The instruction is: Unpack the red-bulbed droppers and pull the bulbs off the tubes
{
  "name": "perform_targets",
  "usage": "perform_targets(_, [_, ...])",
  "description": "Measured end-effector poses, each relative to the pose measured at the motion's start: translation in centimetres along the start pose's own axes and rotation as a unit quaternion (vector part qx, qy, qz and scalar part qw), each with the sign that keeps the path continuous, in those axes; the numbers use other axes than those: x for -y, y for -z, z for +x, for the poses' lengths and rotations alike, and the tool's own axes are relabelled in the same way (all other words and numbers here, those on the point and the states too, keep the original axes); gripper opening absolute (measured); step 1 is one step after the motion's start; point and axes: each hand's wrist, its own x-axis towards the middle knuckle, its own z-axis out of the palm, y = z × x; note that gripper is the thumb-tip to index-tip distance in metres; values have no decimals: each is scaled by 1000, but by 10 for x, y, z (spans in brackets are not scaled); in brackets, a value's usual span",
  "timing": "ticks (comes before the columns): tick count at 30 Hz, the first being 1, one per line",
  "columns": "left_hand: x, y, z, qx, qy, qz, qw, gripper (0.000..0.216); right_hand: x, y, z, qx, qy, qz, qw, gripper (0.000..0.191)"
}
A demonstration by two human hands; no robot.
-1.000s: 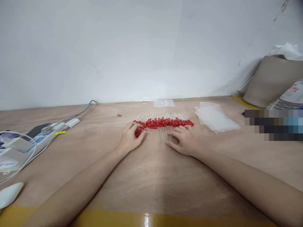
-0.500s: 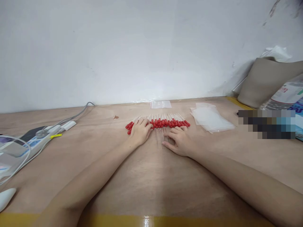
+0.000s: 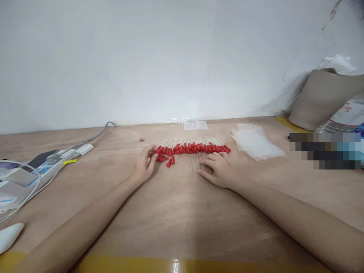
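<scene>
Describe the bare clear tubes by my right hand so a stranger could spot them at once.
On the wooden table, find the long row of red-bulbed droppers. Just in front of its middle, at the fingertips of the right hand, lie a few clear tubes. Unlike the row, they have no red bulbs.

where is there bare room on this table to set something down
Bare wood lies across the near middle of the table, and between the left hand and the power strip. Crowded: the droppers by the right hand, and the bags.
</scene>
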Motion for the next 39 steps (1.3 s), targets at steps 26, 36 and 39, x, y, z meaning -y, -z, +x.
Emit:
perform_targets(26, [24,-9,22,36,117,151,981,16,3,5,1,-2,-5,-7,1000,33])
perform_targets(36, [5,-9,2,-63,150,78,983,18,2,1,0,-42,-18,9,999,29])
perform_targets(39, [-15,-11,-5,-13,112,-41,993,17,2,1,0,-106,-43,23,993,34])
